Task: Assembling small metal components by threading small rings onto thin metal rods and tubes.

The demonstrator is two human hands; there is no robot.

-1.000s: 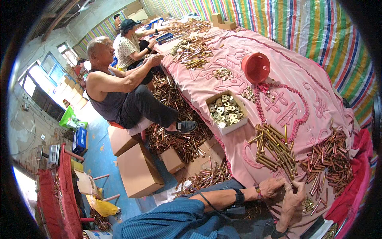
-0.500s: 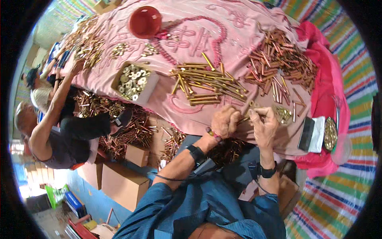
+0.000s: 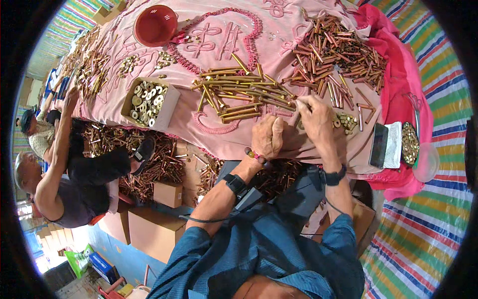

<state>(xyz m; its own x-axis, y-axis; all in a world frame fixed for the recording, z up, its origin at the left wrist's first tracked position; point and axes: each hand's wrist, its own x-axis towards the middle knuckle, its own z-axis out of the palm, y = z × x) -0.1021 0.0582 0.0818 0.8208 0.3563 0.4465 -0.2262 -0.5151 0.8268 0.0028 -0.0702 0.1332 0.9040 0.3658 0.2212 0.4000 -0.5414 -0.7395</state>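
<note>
Left hand (image 3: 267,136): grasp hidden. Right hand (image 3: 317,118): any held item too small to tell. Bolt heap (image 3: 280,180): partly hidden by left forearm (image 3: 216,207). Red frame (image 3: 113,294): cut by lower edge.

To your left are 2 co-workers (image 3: 39,133), the nearer in a dark sleeveless top (image 3: 74,209). Ahead and left, a round red plastic bucket (image 3: 154,32) rests on pink patterned cloth (image 3: 224,147). Multicoloured striped plastic sheeting (image 3: 428,224) spreads at your right. A large brown cardboard box (image 3: 154,231) stands below.

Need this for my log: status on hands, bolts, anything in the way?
Left hand curled, contents hidden. Right hand at gold bolts, grip unclear. Washer box off left, apart from both hands.
</note>
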